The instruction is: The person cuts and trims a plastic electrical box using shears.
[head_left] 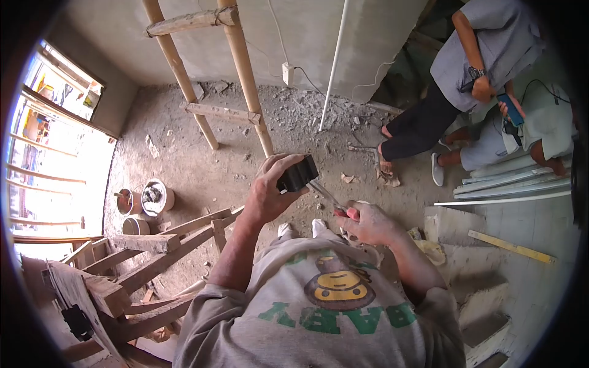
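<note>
Left hand (269, 189) holds a black block (297, 174), right hand (373, 223) a slim tool (326, 194).

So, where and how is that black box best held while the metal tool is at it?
Probably across its far and near edges, coming from the left: the left hand already has fingers over the far edge and thumb along the near one. The black box is blocky, and the metal tool points at its near right corner, so leave that clear.

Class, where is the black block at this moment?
In the head view, the black block is near the centre, held in the left hand, with the slim tool in the right hand pointing towards its lower edge.
</note>
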`<state>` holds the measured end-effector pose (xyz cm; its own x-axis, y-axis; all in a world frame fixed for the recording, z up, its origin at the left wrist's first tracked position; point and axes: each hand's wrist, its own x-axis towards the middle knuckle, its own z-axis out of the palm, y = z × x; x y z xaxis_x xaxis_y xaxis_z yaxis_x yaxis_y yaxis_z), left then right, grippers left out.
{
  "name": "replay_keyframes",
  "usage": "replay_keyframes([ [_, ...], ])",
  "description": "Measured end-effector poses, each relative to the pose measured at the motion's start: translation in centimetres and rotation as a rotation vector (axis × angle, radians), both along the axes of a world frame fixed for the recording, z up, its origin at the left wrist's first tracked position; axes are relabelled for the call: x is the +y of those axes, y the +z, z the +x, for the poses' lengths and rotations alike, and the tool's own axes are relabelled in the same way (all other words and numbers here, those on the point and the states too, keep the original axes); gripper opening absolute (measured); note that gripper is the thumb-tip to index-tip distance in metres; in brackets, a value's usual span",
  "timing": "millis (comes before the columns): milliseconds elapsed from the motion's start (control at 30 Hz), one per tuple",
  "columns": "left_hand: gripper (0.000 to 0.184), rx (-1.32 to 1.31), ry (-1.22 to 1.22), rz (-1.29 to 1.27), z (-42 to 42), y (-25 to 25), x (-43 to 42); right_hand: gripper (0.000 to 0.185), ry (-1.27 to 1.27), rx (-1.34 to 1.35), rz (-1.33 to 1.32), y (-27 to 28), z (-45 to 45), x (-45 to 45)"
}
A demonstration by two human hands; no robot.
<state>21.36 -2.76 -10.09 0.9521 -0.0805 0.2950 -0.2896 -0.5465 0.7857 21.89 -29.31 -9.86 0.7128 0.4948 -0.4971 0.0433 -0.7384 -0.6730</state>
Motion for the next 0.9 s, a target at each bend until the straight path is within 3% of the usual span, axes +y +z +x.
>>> replay_keyframes([
  [100, 0.068, -0.066, 0.008, 0.043, -0.3, 0.0, 0.1, 0.048, 0.005, 0.188, 0.033, 2.3, 0.2, 1.0],
  [167, 0.067, -0.134, 0.021, 0.072, -0.5, 0.0, 0.2, 0.049, 0.001, 0.39, 0.126, -0.2, 0.0, 0.7],
  [300, 0.068, -0.314, 0.069, 0.147, -0.3, -0.4, 0.1, 0.05, -0.064, 0.724, 0.279, 2.5, 0.0, 1.1],
  [400, 0.067, -0.384, 0.106, 0.189, -0.5, -0.8, 0.0, 0.055, -0.159, 0.804, 0.46, 2.2, 0.1, 1.2],
  [600, 0.064, -0.427, 0.14, 0.228, -0.4, -0.4, 0.0, 0.055, -0.106, 0.771, 0.458, 2.4, 0.7, 1.6],
  [700, 0.063, -0.447, 0.163, 0.246, -0.4, -0.2, 0.1, 0.053, -0.028, 0.677, 0.326, 3.6, 1.5, 1.9],
  [800, 0.063, -0.428, 0.19, 0.229, -0.8, -0.8, 0.2, 0.052, 0.047, 0.34, 0.054, 4.6, 1.8, 2.8],
  [900, 0.072, -0.424, 0.205, 0.203, -0.9, -0.8, 0.2, 0.047, 0.053, 0.189, -0.004, 5.8, 1.8, 3.6],
])
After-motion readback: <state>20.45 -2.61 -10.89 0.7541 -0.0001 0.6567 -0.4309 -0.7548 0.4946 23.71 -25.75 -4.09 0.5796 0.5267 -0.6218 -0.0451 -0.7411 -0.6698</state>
